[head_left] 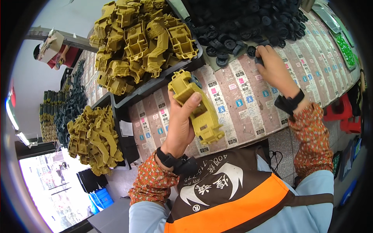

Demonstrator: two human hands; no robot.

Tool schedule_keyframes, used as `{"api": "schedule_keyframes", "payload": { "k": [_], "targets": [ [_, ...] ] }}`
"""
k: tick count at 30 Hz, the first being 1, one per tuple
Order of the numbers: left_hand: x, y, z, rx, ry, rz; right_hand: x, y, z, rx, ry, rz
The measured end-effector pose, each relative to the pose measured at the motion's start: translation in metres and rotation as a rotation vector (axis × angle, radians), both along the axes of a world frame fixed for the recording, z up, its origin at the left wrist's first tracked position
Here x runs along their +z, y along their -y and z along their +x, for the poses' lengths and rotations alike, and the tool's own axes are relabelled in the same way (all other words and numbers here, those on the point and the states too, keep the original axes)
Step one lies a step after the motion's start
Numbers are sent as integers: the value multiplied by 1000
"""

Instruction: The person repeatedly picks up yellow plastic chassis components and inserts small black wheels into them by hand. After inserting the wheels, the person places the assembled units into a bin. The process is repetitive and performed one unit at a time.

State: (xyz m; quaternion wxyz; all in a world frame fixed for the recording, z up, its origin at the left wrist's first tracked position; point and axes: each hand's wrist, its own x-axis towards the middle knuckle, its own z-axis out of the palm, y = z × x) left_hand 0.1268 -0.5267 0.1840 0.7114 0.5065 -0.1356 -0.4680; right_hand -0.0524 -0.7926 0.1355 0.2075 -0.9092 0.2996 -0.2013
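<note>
Black tray (pixel 155 86) heaped with olive toy bodies (pixel 140 39)

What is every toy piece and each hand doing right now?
Olive plastic toy car body: held up, tilted.
Left hand: closed around the car body.
Right hand: fingers pinching a small black plastic wheel.
Black wheel pile: loose heap.
Olive body pile: heaped in tray.

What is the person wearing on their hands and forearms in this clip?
Both hands, the left hand and the right hand, are bare, with no gloves. Each wrist carries a black strapped band with a small black device: the left wristband and the right wristband. Both forearms are covered by orange-red floral oversleeves with gathered cuffs, worn over light blue sleeves.
</note>
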Motion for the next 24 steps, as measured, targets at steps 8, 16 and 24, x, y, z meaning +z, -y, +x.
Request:
{"api": "schedule_keyframes", "payload": {
  "k": [8,16,24],
  "targets": [
    [2,3,-1,114,38,-98,51,-133,-9,335,321,1366],
    [9,4,-12,203,138,-128,49,-156,-9,294,504,1456],
    [15,5,-19,367,307,-182,50,-177,-11,284,385,983]
  ]
}}
